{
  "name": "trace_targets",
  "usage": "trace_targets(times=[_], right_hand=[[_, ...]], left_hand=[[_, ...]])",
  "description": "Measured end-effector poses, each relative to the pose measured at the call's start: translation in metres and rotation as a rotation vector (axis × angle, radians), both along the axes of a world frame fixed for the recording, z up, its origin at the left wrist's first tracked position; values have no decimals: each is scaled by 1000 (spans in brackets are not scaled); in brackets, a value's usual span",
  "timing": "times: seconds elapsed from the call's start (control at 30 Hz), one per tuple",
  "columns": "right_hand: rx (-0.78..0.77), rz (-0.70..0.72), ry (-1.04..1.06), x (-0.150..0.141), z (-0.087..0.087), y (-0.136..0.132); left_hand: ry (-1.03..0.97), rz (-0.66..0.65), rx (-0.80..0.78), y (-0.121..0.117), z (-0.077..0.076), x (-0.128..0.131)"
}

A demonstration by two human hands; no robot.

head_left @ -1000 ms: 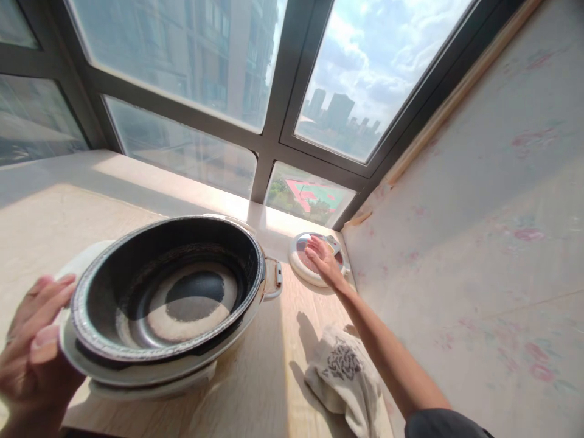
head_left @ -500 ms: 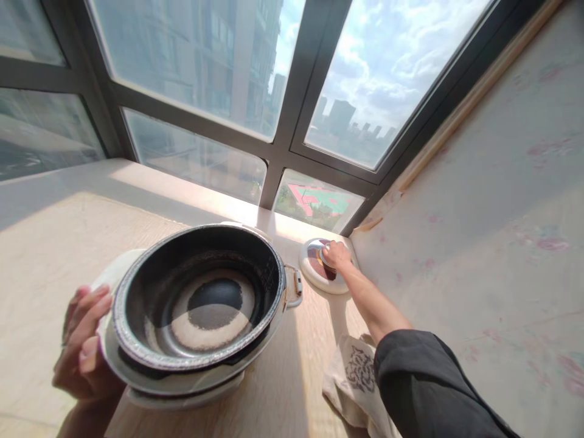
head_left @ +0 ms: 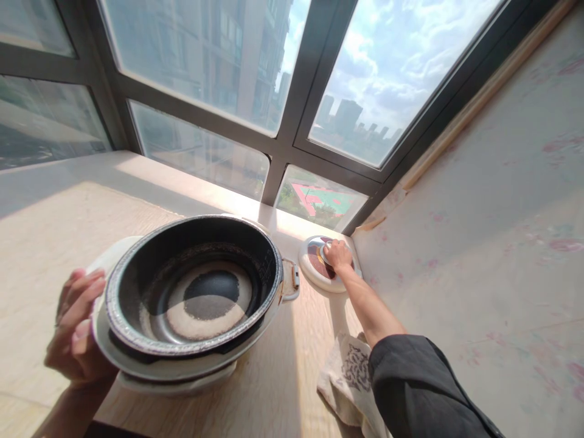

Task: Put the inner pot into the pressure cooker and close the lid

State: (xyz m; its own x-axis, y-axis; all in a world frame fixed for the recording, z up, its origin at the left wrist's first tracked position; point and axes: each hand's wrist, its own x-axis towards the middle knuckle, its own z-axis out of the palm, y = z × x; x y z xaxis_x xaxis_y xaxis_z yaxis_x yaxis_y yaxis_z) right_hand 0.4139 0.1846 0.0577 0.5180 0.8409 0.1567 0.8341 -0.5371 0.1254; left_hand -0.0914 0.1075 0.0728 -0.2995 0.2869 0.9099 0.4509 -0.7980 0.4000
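Observation:
A pale rice cooker (head_left: 177,372) stands tilted on the wood-patterned ledge, with a worn dark inner pot (head_left: 212,292) inside it. My left hand (head_left: 79,328) is wrapped around its left side, fingers at the pale side piece (head_left: 116,250); the exact grip is partly hidden. At far right, near the wall corner, lies a round white lid (head_left: 314,274) with a maroon and orange pattern. My right hand (head_left: 337,254) closes over the knob on top of it. The cooker's right handle (head_left: 292,283) is free of both hands.
A beige cloth (head_left: 351,377) with a dark print lies under my right forearm. Behind the ledge rise dark-framed windows (head_left: 278,158). A flower-patterned wall (head_left: 493,243) bounds the right side.
The cooker and my left hand sit slightly further left and higher in view, partly from a small camera shift. Both hands keep their holds; the lid stays on the ledge.

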Motion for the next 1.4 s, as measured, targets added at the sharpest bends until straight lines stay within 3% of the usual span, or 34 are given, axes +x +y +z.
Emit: trace_targets(times=[0.33, 0.43, 0.7, 0.87, 1.0, 1.23, 1.4], right_hand=[[-28, 12, 128, -7, 20, -15], [4, -8, 184, -8, 38, -32], [173, -26, 290, -20, 108, -93], [244, 50, 322, -56, 141, -129], [301, 140, 336, -88, 170, -141], [367, 340, 250, -147, 229, -134], [327, 470, 114, -203, 256, -119]], left_hand=[[111, -13, 31, 6, -17, -15], [156, -7, 75, 9, -19, -17], [196, -19, 100, 8, -16, -17], [198, -43, 85, 9, -19, -18], [209, -30, 79, 11, -21, -19], [184, -45, 13, 6, -28, -18], [150, -66, -77, 0, -31, -16]])
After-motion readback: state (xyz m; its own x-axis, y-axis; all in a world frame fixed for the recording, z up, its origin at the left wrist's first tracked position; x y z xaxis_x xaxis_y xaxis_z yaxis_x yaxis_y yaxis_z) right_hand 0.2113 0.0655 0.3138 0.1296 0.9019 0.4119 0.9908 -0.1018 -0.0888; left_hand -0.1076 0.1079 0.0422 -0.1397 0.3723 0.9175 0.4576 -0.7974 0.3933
